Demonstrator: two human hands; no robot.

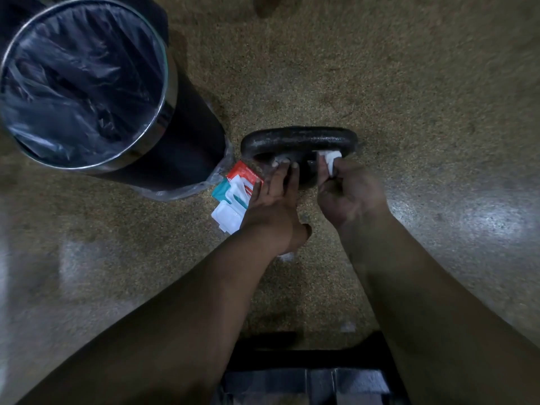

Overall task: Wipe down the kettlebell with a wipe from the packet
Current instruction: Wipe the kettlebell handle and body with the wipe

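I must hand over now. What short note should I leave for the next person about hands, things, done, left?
Left hand: straight fingers press on the kettlebell.
Right hand: grips the wipe against the kettlebell's body.
Packet: on the floor, flap open, beside the bin.
Done: wipe out, wiping begun.
Left: finish wiping; cleaned share cannot be told.

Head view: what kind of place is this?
Likely a gym or workout corner: a kettlebell sits on a speckled floor, a lined bin stands beside it, and the right hand holds a wipe against it.
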